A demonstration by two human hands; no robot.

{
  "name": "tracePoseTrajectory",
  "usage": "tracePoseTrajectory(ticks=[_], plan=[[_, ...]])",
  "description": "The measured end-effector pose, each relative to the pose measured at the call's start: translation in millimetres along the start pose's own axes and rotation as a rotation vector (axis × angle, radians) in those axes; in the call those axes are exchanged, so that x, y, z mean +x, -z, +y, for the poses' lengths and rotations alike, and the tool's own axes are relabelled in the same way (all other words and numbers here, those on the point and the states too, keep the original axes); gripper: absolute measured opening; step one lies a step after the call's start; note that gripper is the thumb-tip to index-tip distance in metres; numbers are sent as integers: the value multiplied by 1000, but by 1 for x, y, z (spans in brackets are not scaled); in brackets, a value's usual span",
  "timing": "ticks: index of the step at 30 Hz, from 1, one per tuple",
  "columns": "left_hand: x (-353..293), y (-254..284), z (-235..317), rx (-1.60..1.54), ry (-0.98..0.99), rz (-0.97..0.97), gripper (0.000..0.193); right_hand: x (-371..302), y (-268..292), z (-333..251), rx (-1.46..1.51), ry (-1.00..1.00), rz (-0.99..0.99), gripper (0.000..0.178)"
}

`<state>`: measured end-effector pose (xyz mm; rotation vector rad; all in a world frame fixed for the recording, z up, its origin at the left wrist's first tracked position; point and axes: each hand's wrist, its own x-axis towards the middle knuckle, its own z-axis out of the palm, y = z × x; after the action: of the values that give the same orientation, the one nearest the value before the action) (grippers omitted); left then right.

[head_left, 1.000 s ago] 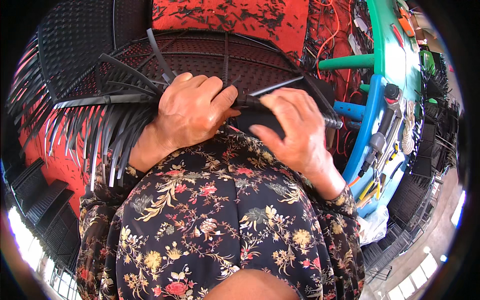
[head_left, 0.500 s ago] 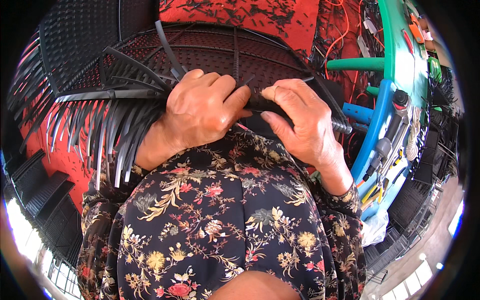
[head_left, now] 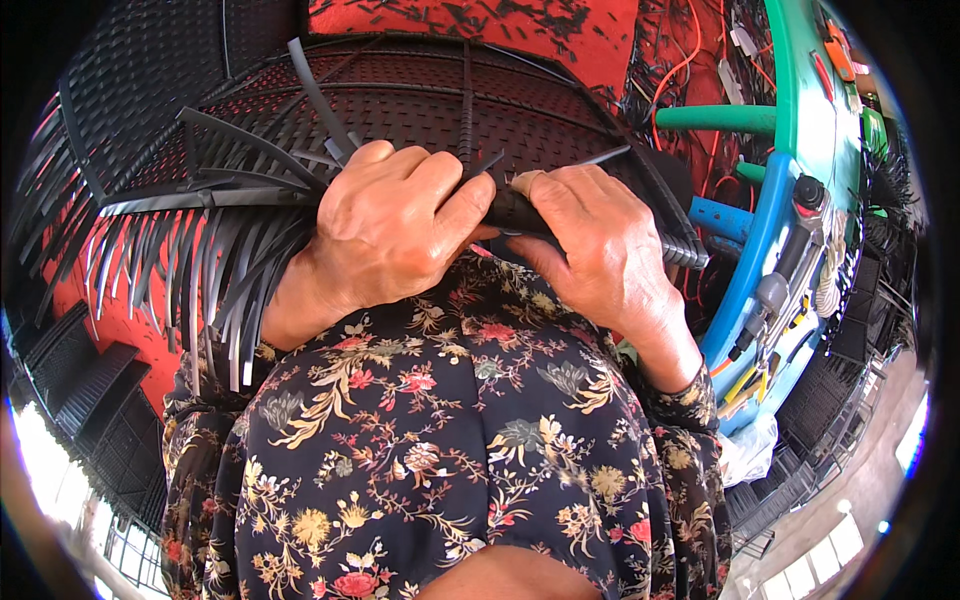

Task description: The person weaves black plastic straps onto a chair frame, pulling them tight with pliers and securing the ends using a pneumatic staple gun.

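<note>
A black woven rattan furniture piece [head_left: 400, 105] with a ribbed frame lies before me, its near edge against my body. My left hand [head_left: 395, 225] is closed over that edge, knuckles up; what its fingertips pinch is hidden. Just to the right, my right hand [head_left: 605, 240] grips the same edge, fingers on top and thumb underneath. Short ends of black strip stick up beside both hands. Left of my left hand, many loose flat plastic strips [head_left: 225, 270] hang from the edge, and a few longer ones [head_left: 250, 140] stand up behind it.
On the right, a blue and green stool or table [head_left: 745, 270] carries a power tool [head_left: 790, 260], hand tools and a coil of cord [head_left: 830, 280]. Orange cable [head_left: 665, 85] runs over the red floor covering [head_left: 590, 50], which is littered with black offcuts. More woven pieces [head_left: 90, 375] stand at the left.
My right hand has moved slightly left and closed onto the edge, its thumb slipping beneath. My left hand has shifted a little left together with the woven piece.
</note>
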<state>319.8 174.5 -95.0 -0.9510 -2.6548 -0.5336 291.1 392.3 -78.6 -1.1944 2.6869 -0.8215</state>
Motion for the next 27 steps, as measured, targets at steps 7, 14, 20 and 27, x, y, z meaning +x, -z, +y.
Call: tracePoseTrajectory(ticks=[7, 14, 20, 27], plan=[[-2, 0, -1, 13, 6, 6, 34, 1, -3, 0, -1, 16, 11, 43], [-1, 0, -1, 9, -1, -4, 34, 1, -3, 0, -2, 11, 10, 43], [-1, -2, 1, -7, 10, 0, 32, -1, -6, 4, 53, 31, 82, 41], [20, -1, -16, -15, -44, 66, 36, 9, 7, 14, -113, 54, 172, 43]])
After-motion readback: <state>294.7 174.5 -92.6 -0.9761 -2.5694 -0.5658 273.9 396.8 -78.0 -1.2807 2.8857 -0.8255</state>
